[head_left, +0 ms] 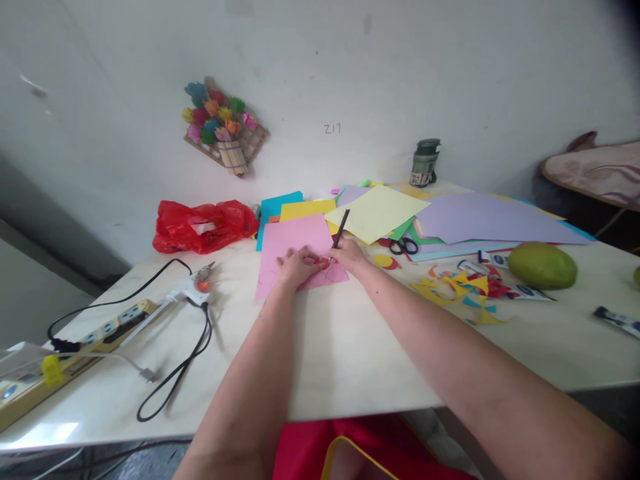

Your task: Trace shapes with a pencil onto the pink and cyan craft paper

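A pink sheet of paper [295, 237] lies on the table before me, with several round outlines drawn along its near edge. My left hand [299, 267] rests on the sheet, its fingers pressing a small red piece [323, 264] flat. In my right hand [349, 256] is a dark pen [341, 228], held upright with its tip at the edge of the red piece. The red piece's full shape is partly covered by my fingers. Just right of my right hand lie yellow and red paper circles [385, 261] and black-handled scissors [403, 246].
Coloured sheets [480, 217] spread across the back. Yellow scraps [450, 288], glue tubes and a green mango-like fruit [543, 265] lie right. On the left are a red plastic bag [200, 227], a glue gun [193, 288] with a looping cord, and a power strip [110, 328].
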`<action>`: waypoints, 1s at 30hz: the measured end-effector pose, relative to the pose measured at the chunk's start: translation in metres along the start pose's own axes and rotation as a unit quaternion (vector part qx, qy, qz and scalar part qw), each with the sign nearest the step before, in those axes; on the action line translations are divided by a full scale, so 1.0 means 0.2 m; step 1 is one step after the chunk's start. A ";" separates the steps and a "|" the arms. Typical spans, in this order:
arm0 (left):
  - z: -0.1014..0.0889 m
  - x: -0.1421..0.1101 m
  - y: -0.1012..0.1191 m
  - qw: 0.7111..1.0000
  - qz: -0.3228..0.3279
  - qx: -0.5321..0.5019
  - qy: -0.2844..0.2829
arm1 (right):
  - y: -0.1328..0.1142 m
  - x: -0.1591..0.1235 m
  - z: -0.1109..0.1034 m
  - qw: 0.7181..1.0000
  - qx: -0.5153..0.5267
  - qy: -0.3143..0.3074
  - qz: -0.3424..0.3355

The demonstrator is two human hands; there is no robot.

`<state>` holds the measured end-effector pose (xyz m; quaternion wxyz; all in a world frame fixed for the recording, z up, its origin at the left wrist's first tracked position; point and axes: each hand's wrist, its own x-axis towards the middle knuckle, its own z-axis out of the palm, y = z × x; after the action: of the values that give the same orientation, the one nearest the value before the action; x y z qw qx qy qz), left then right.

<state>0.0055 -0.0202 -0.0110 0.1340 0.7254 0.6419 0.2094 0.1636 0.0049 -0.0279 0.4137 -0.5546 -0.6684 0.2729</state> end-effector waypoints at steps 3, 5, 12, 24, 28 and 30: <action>0.00 0.00 0.00 1.000 0.008 0.003 0.001 | 0.00 0.00 0.00 1.000 0.015 -0.011 -0.005; 0.00 0.00 -0.01 1.000 0.011 0.003 0.002 | -0.02 -0.01 0.00 1.000 0.013 -0.020 -0.008; 0.00 0.00 -0.01 1.000 0.018 -0.001 0.004 | -0.11 -0.06 -0.05 0.999 -0.033 -0.036 0.002; 0.01 0.01 -0.02 1.000 0.017 0.007 0.003 | -0.10 -0.06 -0.04 0.998 -0.028 -0.049 -0.001; 0.00 0.01 -0.01 1.000 0.017 0.010 0.002 | -0.10 -0.06 -0.04 0.998 -0.020 -0.056 0.000; 0.00 0.00 -0.01 1.000 0.015 0.009 0.001 | -0.10 -0.06 -0.04 0.998 -0.020 -0.055 0.000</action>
<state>0.0038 -0.0193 -0.0118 0.1238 0.7358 0.6329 0.2066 0.1607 -0.0117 -0.0111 0.3650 -0.5467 -0.6955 0.2902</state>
